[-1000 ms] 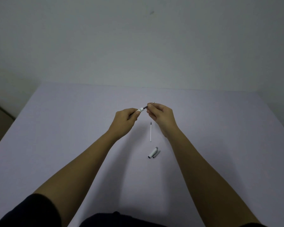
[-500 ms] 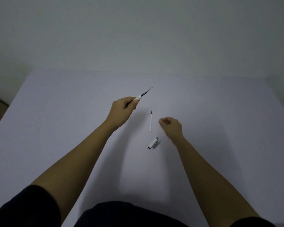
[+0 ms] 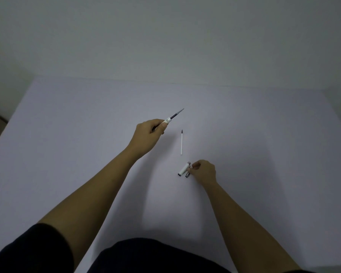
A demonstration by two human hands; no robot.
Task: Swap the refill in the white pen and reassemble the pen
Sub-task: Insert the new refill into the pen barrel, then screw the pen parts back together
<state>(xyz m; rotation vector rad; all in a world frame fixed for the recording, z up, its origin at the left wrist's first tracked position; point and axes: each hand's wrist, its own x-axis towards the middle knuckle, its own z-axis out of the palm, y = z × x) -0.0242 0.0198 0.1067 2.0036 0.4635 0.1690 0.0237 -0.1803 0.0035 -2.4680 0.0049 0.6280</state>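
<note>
My left hand grips the white pen barrel above the table. A dark refill sticks out of the barrel's front end, pointing up and to the right. A second, white refill with a dark tip lies flat on the table to the right of that hand. Nearer to me lies the white pen cap with its grey clip. My right hand rests on the table against the cap's right side, thumb and fingers pinched together. What the fingers hold, if anything, is hidden.
The pale lilac table runs back to a plain grey wall, its far edge well beyond the hands. Its left edge slants down at the far left. My dark sleeves and lap fill the bottom of the view.
My right hand left the pen's tip and came down and toward me, to the cap on the table. The left hand stayed up with the barrel, the refill's tip bare.
</note>
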